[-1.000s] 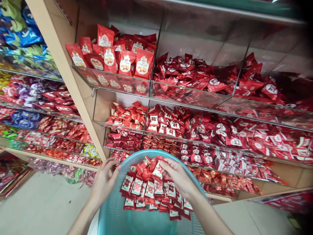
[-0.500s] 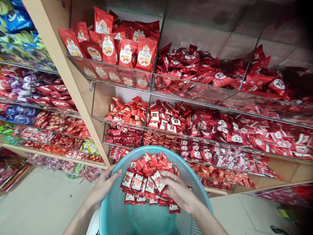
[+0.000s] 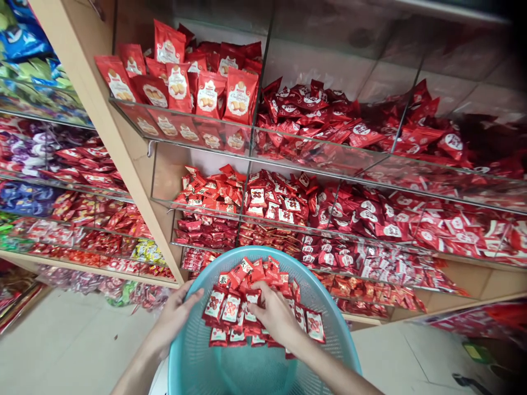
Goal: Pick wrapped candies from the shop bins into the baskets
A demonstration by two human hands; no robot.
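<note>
Right hand (image 3: 275,317) shifted leftward over red packets (image 3: 230,309); rightmost packet (image 3: 315,327) now plainly exposed.

Our right hand (image 3: 274,318) hides some red packets (image 3: 230,308), the near side of our basket (image 3: 193,351) is cut off, and we cannot identify the blurred dark object (image 3: 467,379) near right.

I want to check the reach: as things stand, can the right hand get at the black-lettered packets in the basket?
Probably yes. The right hand is inside the basket, close to the black-lettered packets, and the upper ones lie uncovered, with nothing visible blocking the way.
</note>
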